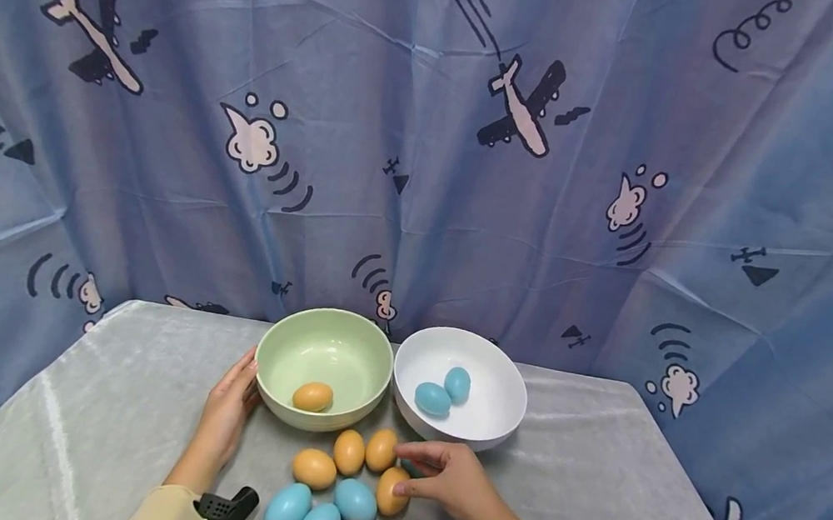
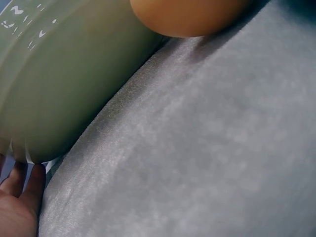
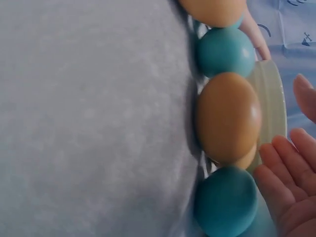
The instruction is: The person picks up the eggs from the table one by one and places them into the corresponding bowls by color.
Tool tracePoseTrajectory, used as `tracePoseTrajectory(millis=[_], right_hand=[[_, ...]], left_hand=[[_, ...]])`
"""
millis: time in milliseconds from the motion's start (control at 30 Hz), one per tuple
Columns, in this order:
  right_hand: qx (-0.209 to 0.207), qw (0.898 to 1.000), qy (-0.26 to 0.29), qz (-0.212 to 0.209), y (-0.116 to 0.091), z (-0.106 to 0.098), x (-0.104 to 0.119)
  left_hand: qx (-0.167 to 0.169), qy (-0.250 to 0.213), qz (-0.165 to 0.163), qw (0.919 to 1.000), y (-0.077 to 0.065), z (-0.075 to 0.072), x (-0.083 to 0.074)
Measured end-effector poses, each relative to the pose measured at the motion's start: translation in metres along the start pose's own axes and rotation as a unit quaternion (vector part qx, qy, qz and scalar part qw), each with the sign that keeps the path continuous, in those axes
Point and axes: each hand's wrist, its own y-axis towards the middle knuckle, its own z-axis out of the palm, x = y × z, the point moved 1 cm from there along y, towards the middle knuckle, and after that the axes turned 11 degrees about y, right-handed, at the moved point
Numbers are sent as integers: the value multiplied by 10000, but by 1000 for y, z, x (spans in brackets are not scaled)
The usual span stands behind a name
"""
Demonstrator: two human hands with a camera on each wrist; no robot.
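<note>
My left hand point(image 1: 227, 411) rests against the outer left side of a green bowl point(image 1: 333, 344), fingers extended along its wall. One orange egg point(image 1: 313, 396) lies inside that bowl. Over the right edge of a loose group of eggs hovers my right hand point(image 1: 457, 483), thumb and fingers spread apart. Its thumb overlaps an orange egg point(image 1: 392, 492) in the head view, and a blue egg point(image 1: 409, 467) shows partly hidden behind its fingers. The right wrist view shows the right fingers point(image 3: 289, 168) fairly straight beside a blue egg point(image 3: 227, 202), holding nothing.
A white bowl point(image 1: 498, 389) with two blue eggs point(image 1: 433, 399) stands just right of the green one. Several more orange eggs point(image 1: 314, 469) and blue eggs point(image 1: 288, 510) lie in front of the bowls on a grey cloth point(image 1: 108, 414). Behind hangs a blue patterned curtain point(image 1: 350, 170).
</note>
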Motion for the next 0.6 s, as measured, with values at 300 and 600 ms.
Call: tracePoseTrajectory(millis=[300,600], right_hand=[[27,9998,-191,96,2,5,-5],[-80,9992,-261,286,1,7,-8]], left_hand=[[15,-34,33,10000,2,-1,1],[25,-8,15,10000,0,-2,1]])
